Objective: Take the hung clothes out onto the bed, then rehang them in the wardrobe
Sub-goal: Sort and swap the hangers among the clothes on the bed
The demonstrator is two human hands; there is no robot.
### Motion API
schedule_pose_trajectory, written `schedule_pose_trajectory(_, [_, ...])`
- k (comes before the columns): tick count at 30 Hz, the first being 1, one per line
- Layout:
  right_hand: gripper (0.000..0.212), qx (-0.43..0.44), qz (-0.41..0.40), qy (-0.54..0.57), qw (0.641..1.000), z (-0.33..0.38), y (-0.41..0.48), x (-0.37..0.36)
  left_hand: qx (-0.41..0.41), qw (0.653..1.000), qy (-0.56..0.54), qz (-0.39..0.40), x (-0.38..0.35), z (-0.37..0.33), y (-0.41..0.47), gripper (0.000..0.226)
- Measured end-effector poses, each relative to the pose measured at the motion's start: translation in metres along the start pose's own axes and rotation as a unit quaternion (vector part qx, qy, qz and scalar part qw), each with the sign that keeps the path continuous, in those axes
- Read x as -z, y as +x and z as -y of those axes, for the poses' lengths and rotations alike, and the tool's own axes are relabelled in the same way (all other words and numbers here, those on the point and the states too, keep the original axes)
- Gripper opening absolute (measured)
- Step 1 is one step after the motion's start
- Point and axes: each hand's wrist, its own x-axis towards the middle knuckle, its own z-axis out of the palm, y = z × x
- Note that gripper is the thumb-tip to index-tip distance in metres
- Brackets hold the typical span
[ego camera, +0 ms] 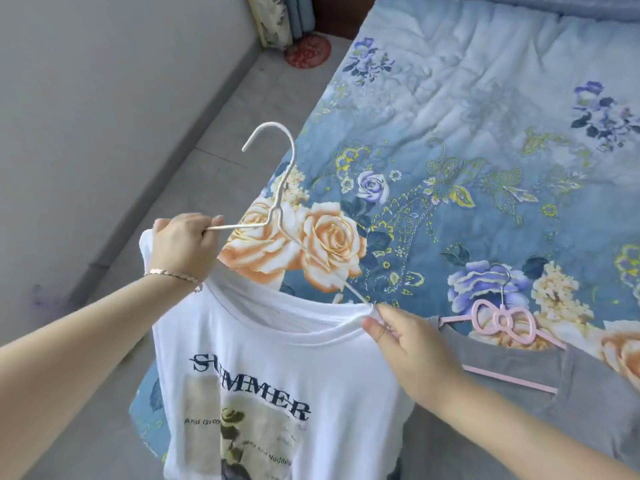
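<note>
White T-shirt with a SUMMER print [277, 375] is held up over the edge of the blue floral-quilted bed [450, 98], with a thin white wire hanger [276, 211] poking out of its neck. Left grip [185, 244] is curled round the hanger's left arm and the shirt's shoulder, and right grip [412, 351] pinches the collar at the other arm's end. Grey garment [571, 393] on a pink bow-shaped hanger [502, 320] lies on the bed just to the right.

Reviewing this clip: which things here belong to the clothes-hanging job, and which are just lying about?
Job: white T-shirt, white hanger gripped by left hand, right hand pinching the neckline, grey garment on pink hanger, bed.
Lying about: red round object on the floor, folded fabric by the wall.
</note>
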Motion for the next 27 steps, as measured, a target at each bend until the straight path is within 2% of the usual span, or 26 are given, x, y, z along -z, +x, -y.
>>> schedule_pose_trajectory(2, [0.045,0.011,-0.059,-0.027,0.998,0.005,0.031,0.018,0.018,1.000,-0.005,-0.024,-0.001,-0.012,0.033,0.043])
schedule_pose_trajectory(5, [0.044,0.000,-0.123,-0.084,0.989,0.000,0.087,0.040,-0.004,0.998,-0.032,-0.045,-0.017,-0.026,0.092,0.041])
schedule_pose_trajectory(8, [0.033,-0.052,-0.141,-0.120,0.981,-0.035,0.145,0.043,-0.002,1.000,-0.010,-0.007,-0.055,-0.041,0.139,0.027])
schedule_pose_trajectory(9, [0.028,-0.069,-0.146,-0.134,0.978,-0.053,0.160,0.037,-0.003,1.000,-0.001,0.019,-0.071,-0.042,0.146,0.032])
schedule_pose_trajectory(13, [0.027,-0.165,-0.141,-0.173,0.961,-0.121,0.198,0.001,-0.024,0.994,0.002,0.105,-0.138,-0.009,0.117,0.079])
schedule_pose_trajectory(15, [0.027,-0.201,-0.142,-0.174,0.954,-0.148,0.209,-0.011,0.033,0.992,0.021,0.124,-0.159,0.025,0.080,0.080])
schedule_pose_trajectory(17, [0.028,-0.226,-0.146,-0.171,0.948,-0.168,0.220,-0.021,0.146,0.979,0.026,0.143,-0.170,0.061,0.039,0.077])
schedule_pose_trajectory(20, [0.031,-0.251,-0.146,-0.184,0.939,-0.185,0.230,-0.031,0.294,0.930,0.009,0.219,-0.179,0.111,-0.010,0.075])
schedule_pose_trajectory(24, [0.033,-0.243,-0.203,-0.195,0.928,-0.185,0.226,-0.044,0.389,0.883,0.016,0.260,-0.184,0.141,-0.041,0.068])
schedule_pose_trajectory(27, [0.053,-0.241,-0.236,-0.200,0.920,-0.167,0.201,-0.070,0.448,0.855,-0.013,0.261,-0.177,0.147,-0.048,0.066])
